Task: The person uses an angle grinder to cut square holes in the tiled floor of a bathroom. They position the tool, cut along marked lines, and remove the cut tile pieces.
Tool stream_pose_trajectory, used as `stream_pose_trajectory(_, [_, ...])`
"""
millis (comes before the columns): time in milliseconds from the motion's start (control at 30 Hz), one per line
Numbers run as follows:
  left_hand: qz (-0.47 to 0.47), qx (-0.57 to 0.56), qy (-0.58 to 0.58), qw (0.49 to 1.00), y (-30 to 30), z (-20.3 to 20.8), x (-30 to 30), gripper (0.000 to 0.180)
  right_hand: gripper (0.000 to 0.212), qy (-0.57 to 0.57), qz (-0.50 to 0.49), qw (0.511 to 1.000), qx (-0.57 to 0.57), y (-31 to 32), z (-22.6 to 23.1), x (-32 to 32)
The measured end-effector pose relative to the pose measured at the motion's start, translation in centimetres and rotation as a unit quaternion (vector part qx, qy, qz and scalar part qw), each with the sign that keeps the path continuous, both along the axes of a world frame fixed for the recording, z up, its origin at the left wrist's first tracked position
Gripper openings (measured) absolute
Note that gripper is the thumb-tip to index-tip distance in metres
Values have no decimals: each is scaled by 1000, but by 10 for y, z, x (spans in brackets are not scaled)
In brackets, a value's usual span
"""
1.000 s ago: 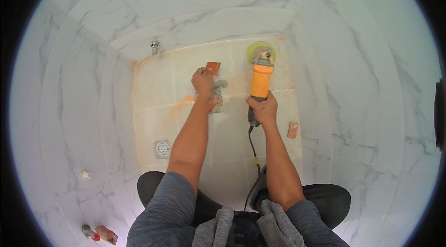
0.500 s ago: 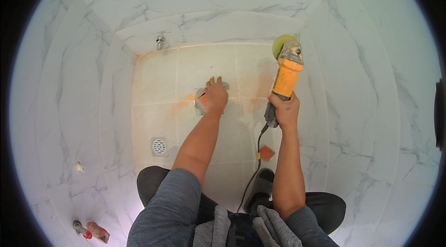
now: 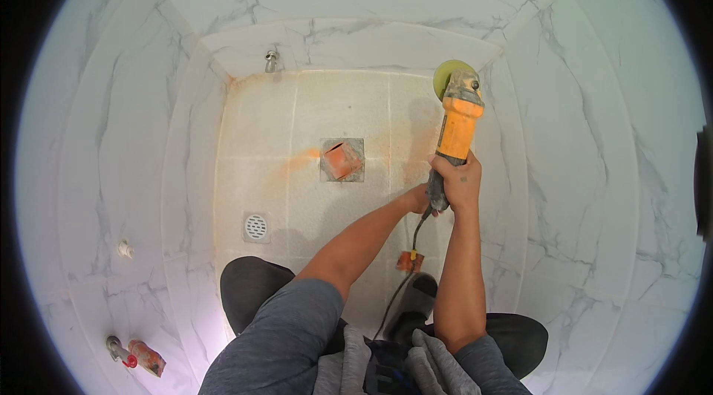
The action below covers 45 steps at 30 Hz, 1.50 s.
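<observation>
Right of centre, our right hand (image 3: 459, 183) grips an orange-and-black angle grinder (image 3: 459, 126); whether our half-hidden left hand (image 3: 417, 198) grasps, we cannot tell. Mid-frame, a square orange piece (image 3: 344, 161) lies on grey tile (image 3: 327, 174); orange dust (image 3: 301, 160) suggests some grinding done, remainder unclear.

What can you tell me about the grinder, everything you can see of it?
The grinder has an orange plastic-looking casing, a dusty grey head, a round yellow-green disc and a dark handle. A black cord trails from its rear. It points away from the person, seemingly held above the floor. The right hand grips the handle; the left hand is partly hidden behind it, so contact is unclear. Whether the disc spins can't be told.
</observation>
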<state>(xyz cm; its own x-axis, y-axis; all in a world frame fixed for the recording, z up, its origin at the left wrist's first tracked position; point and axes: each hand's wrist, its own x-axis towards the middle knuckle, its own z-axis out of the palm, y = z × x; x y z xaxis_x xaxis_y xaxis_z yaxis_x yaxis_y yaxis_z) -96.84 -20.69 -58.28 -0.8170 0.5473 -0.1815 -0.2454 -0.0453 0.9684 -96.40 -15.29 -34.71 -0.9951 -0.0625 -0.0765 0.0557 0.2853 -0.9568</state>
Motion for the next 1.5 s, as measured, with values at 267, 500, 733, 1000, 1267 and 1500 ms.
stream_pose_trajectory(267, [216,-479,69,848,-61,26,56,21,32,-96,62,992,-58,14,-59,-34])
stream_pose_trajectory(500, [364,-509,-73,777,-80,29,87,29,32,-241,158,953,-89,8,-123,-59])
stream_pose_trajectory(733, [568,-264,-325,708,-121,25,103,40,41,-267,294,914,-81,-26,-155,-29])
stream_pose_trajectory(1000, [495,-41,-416,762,-127,96,132,53,49,-188,246,951,-13,-44,-179,94])
stream_pose_trajectory(1267, [512,-113,-354,774,-102,90,153,47,50,-221,224,949,-8,-43,-181,114])
stream_pose_trajectory(1500, [518,-114,-339,777,-96,84,156,44,44,-238,209,948,32,-43,-183,117])
